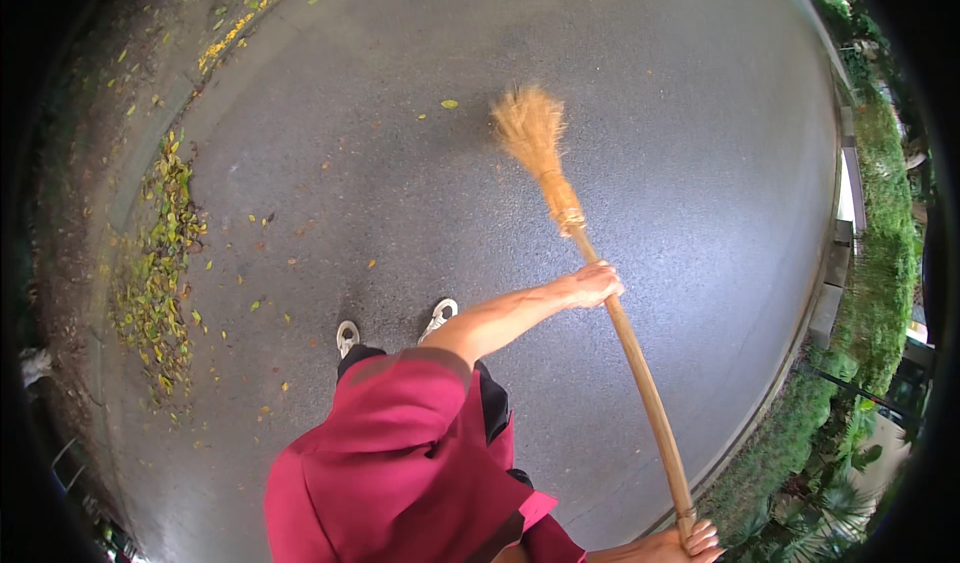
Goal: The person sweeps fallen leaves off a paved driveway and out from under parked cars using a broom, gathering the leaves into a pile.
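Observation:
A straw broom (550, 188) with a long wooden handle (640, 363) reaches slantwise across the right half of the view. Around the handle, just below the bound neck of the bristles, my left hand (597, 283) is closed. Lower down, by the butt end, my right hand (688, 543) grips the same handle, partly cut off by the lower edge. The fanned bristles (530, 128) are slightly blurred over the grey pavement; I cannot tell whether they touch it. A yellow-green leaf (449, 104) lies to the left of the bristles.
A heap of yellow and green leaves (165, 263) lies along the left kerb (125, 198), with scattered leaves beside it. Yellow leaves (225, 43) line the kerb farther off. Hedges and grass (875, 243) border the right kerb. My shoes (440, 315) stand on the pavement.

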`<action>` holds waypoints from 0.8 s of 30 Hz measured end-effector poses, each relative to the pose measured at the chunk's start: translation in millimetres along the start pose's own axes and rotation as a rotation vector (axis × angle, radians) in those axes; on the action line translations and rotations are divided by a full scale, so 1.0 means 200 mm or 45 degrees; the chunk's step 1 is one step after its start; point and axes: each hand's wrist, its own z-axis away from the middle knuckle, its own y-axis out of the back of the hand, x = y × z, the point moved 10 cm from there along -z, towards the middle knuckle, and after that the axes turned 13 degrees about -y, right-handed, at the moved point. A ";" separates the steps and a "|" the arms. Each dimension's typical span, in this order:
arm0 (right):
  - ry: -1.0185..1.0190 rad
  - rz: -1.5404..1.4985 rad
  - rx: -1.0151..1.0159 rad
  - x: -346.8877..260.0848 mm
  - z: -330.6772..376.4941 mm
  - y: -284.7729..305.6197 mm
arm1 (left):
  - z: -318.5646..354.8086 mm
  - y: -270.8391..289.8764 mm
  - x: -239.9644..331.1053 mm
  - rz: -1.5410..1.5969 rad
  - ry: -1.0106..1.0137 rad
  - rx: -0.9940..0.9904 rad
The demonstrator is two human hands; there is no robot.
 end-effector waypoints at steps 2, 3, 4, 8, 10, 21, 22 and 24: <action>-0.084 0.134 -0.010 0.06 -0.11 -0.05 | 0.25 0.12 0.04 0.136 0.112 0.332; -0.117 0.135 -0.087 0.11 -0.20 -0.12 | 0.43 0.21 0.08 0.082 0.192 0.502; -0.157 0.124 -0.156 0.17 -0.24 -0.16 | 0.67 0.32 0.12 0.013 0.273 0.661; -0.160 0.470 -0.859 0.78 0.28 -0.84 | 1.92 0.60 0.21 -0.100 0.918 0.675; -1.115 -0.181 -0.849 1.30 0.82 -0.98 | 2.63 0.74 0.22 -0.370 1.142 0.530; -0.951 -0.305 -0.813 0.80 1.17 -1.30 | 2.95 1.74 0.59 -0.493 1.089 0.540; -0.834 -0.403 -0.730 0.63 1.09 -1.26 | 2.67 1.82 0.62 -0.752 0.798 0.461; -0.536 -0.374 -0.147 0.33 1.03 -1.16 | 2.35 1.98 0.54 -0.641 0.411 0.587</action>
